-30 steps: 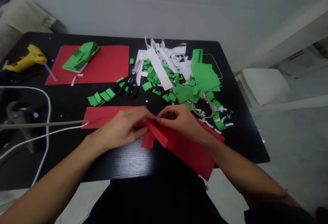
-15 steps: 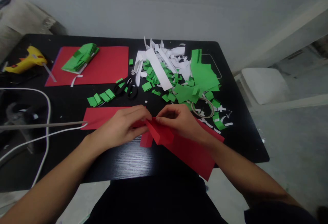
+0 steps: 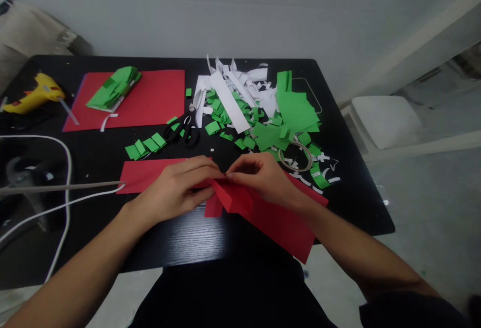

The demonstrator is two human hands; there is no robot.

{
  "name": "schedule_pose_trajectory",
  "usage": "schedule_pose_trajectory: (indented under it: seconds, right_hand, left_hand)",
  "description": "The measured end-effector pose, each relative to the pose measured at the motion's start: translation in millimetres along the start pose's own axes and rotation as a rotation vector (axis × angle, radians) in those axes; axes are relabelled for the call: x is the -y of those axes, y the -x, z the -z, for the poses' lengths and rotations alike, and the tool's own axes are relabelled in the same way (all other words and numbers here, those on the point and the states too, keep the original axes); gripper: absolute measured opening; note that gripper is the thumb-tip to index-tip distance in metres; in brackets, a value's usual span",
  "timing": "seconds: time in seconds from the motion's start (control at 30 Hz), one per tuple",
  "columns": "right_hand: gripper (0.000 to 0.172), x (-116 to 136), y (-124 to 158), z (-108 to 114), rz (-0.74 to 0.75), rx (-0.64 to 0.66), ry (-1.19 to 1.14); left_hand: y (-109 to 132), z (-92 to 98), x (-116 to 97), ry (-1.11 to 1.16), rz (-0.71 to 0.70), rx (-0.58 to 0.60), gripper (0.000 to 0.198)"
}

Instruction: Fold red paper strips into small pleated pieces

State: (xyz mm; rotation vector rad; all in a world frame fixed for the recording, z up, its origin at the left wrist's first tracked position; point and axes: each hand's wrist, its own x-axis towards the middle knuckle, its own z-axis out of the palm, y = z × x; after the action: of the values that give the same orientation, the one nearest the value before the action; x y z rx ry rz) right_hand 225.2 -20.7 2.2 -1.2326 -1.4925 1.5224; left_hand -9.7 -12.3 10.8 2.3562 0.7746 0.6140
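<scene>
My left hand [image 3: 176, 190] and my right hand [image 3: 263, 178] meet at the middle of the black table [image 3: 97, 157], fingertips pinched together on a folded red paper sheet [image 3: 278, 220]. The sheet runs down to the right past the table's front edge. A small folded part of it [image 3: 235, 198] stands up between my hands. A red paper strip [image 3: 145, 174] lies flat under and to the left of my left hand.
Black scissors [image 3: 184, 128] lie behind my hands, amid green scraps [image 3: 145, 146], a green and white paper pile [image 3: 263, 112] and a tape roll [image 3: 296, 156]. Far left lie a red sheet [image 3: 150, 98] with a green bundle [image 3: 112, 90], a yellow glue gun [image 3: 32, 95] and a white cable [image 3: 65, 168].
The folded part of the red sheet has been pressed lower and flatter between my fingers. Both hands stay at the same spot; the view has shifted slightly.
</scene>
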Motion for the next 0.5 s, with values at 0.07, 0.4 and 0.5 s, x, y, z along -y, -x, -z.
schedule_pose_trajectory:
  seconds: [0.07,0.4,0.5]
  right_hand:
    - [0.005,0.1,0.1,0.2,-0.003,-0.010,0.004]
    - [0.005,-4.6,2.8,-8.5,-0.043,0.054,0.074]
    - [0.008,-6.6,3.3,-11.1,-0.069,0.136,0.140]
  left_hand:
    - [0.8,2.0,-0.6,0.030,0.057,0.025,0.024]
    - [-5.9,7.9,2.8,0.437,0.514,0.065,0.021]
    - [-7.6,0.9,2.2,0.344,0.568,0.213,0.016]
